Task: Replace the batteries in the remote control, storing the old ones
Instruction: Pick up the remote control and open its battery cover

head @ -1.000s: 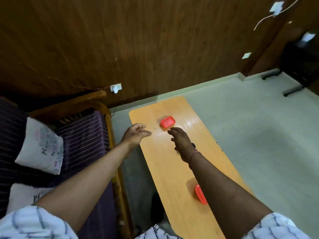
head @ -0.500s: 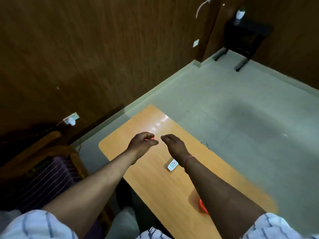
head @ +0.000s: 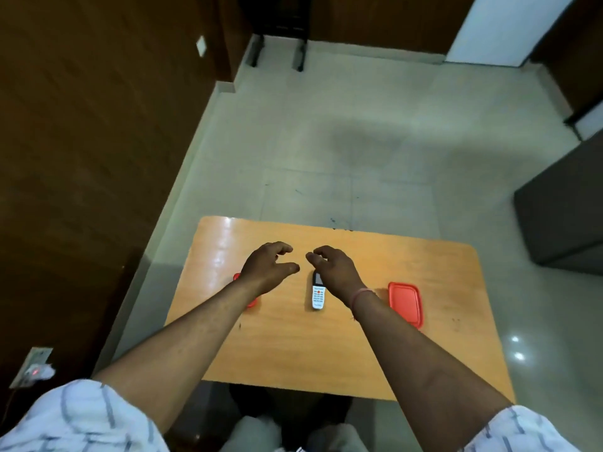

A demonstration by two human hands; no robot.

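A small white remote control (head: 318,293) lies face up in the middle of the orange wooden table (head: 326,347). My right hand (head: 336,270) hovers just above its far end, fingers curled and apart, holding nothing. My left hand (head: 266,267) hovers to the left of it, also loosely curled and empty. A red lidded box (head: 405,303) sits to the right of my right wrist. A second red box (head: 250,303) is mostly hidden under my left wrist. No batteries are visible.
Wooden wall panels run along the left, with a wall socket and plug (head: 34,370) low down. A dark cabinet (head: 564,203) stands to the right of the table. Pale tiled floor (head: 342,141) stretches beyond the table's far edge.
The view has swung right, so the table now lies square in front of me. Both hands stay close together over the table, and the remote and right red box have come into full view.
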